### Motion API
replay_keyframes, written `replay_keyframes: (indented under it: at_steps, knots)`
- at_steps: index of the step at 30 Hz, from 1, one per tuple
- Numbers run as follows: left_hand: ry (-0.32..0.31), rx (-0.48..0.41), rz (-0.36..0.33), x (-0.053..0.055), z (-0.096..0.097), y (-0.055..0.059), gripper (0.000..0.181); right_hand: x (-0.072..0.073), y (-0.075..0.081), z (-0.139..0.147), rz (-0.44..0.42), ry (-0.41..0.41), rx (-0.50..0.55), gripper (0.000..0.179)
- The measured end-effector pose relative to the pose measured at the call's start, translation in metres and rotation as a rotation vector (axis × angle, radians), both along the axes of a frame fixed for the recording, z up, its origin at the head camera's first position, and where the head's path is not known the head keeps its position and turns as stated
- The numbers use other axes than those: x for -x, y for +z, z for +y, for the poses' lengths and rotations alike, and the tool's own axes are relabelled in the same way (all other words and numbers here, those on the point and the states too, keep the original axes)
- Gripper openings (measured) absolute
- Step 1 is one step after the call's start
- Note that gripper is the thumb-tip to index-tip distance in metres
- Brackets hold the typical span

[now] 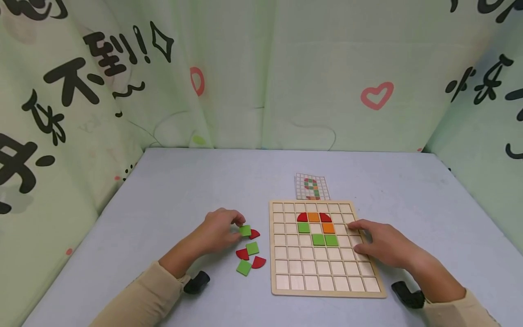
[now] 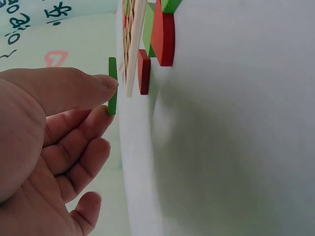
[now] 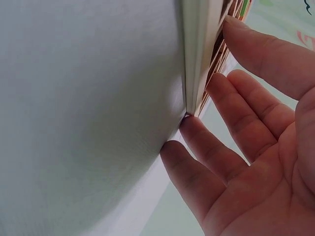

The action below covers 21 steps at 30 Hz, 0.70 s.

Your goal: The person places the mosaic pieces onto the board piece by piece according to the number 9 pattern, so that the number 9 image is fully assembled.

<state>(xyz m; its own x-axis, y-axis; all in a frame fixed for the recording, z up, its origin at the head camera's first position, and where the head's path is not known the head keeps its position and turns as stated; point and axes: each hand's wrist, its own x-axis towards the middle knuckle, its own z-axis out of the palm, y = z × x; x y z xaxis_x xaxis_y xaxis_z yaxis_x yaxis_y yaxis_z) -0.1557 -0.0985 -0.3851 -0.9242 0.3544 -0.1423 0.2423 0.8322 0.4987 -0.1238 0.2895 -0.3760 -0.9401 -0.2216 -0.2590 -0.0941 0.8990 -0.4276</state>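
Our left hand [image 1: 220, 230] pinches 1 green tile [image 1: 245, 230]; our right hand [image 1: 386, 241], spread, touches the board [image 1: 307, 268]. We're likely picking up; next needs a gentle lift.

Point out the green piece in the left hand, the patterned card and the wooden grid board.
Green piece [image 1: 245, 230]: head view, middle of its broad face.
Patterned card [image 1: 312, 185]: head view, middle of its printed face.
Wooden grid board [image 1: 321, 254]: head view, a bare cell near its middle.

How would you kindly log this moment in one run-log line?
left grip: pinches green square; right grip: touches grid board; grid board: partly filled; loose pieces: left of board; pattern card: beyond board
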Motion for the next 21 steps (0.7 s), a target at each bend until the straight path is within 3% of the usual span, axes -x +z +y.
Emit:
replay_keyframes:
  at_steps: [12,21]
  knots:
    - [-0.054,-0.047,0.011,0.0,0.018,0.005,0.024,0.0,-0.001,0.0,0.0,0.003,-0.002,0.059]
    - [-0.07,-0.051,0.01,-0.001,0.031,0.008,0.029,0.0,0.0,0.0,0.005,0.005,-0.014,0.059]
